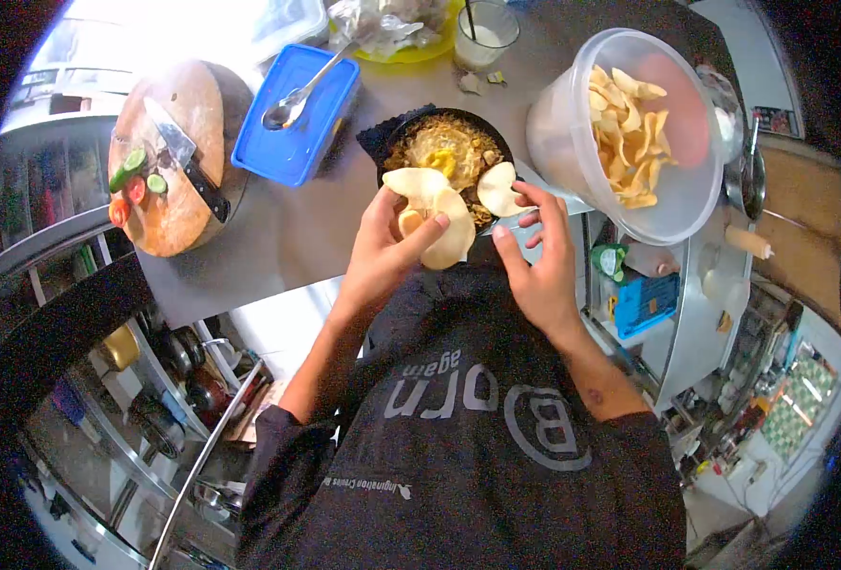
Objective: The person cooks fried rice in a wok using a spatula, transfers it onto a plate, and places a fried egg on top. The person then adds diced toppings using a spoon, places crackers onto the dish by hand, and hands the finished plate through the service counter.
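My left hand [380,249] is closed around a few pale round crackers [451,228], with the thumb pressed over them. They are above the near edge of a black pan-like dish [510,152] of fried rice [411,142] topped with a fried egg [437,160]. Another cracker [496,192] rests at the dish's right side, leaning on the rice. My right hand [544,256] is beside it, the index fingertip at its right edge and the thumb apart below. Whether the fingertip presses on the cracker is hard to tell.
A clear plastic tub [554,123] of crackers stands to the right. On the left are a blue-lidded box [278,157] with a spoon [292,106], and a round chopping board [169,233] with a knife [178,142] and cut vegetables. A glass [487,43] stands behind.
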Available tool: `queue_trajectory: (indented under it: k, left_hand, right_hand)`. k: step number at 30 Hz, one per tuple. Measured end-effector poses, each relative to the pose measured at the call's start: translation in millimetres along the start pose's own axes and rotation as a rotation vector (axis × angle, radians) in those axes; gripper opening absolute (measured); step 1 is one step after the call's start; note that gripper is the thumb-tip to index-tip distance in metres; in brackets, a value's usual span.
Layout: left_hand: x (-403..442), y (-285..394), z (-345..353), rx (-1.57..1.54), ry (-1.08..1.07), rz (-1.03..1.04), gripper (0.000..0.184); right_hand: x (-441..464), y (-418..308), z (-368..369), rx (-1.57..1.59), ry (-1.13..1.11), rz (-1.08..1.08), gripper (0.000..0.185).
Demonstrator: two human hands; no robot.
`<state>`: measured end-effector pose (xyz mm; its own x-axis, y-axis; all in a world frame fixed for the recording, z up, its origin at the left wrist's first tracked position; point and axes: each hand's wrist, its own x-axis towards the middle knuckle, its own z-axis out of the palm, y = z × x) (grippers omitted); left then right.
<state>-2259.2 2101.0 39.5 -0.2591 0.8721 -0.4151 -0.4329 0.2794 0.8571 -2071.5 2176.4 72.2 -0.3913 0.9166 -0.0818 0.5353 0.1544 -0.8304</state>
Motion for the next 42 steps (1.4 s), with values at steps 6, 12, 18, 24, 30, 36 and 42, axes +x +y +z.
queue_trajectory:
  k: [6, 12, 18, 24, 30, 36, 42]
  left_hand:
    - [5, -15, 31, 0.480, 0.116, 0.335, 0.035]
    - [2, -44, 58, 0.595, 0.124, 0.421, 0.032]
    - [-1, -35, 54, 0.377, 0.252, 0.129, 0.028]
    - [9, -39, 41, 1.057, 0.230, 0.596, 0.031]
    - [12, -55, 55, 1.135, 0.129, 0.562, 0.033]
    - [1, -57, 56, 0.476, 0.154, 0.325, 0.025]
    - [-14, -64, 67, -0.060, 0.139, 0.051, 0.032]
  right_hand:
    - [1, -4, -2, 0.115, -0.284, 0.124, 0.045]
    - [1, 32, 12, 0.816, -0.178, 0.357, 0.031]
    - [3, 66, 18, 0.728, -0.039, 0.303, 0.018]
    - [18, 82, 32, 0.357, 0.021, 0.204, 0.030]
    - [19, 70, 34, 0.028, 0.170, 0.055, 0.034]
    - [-7, 42, 22, 0.351, 0.045, 0.211, 0.036]
    - [-12, 55, 24, 0.754, -0.179, 0.236, 0.024]
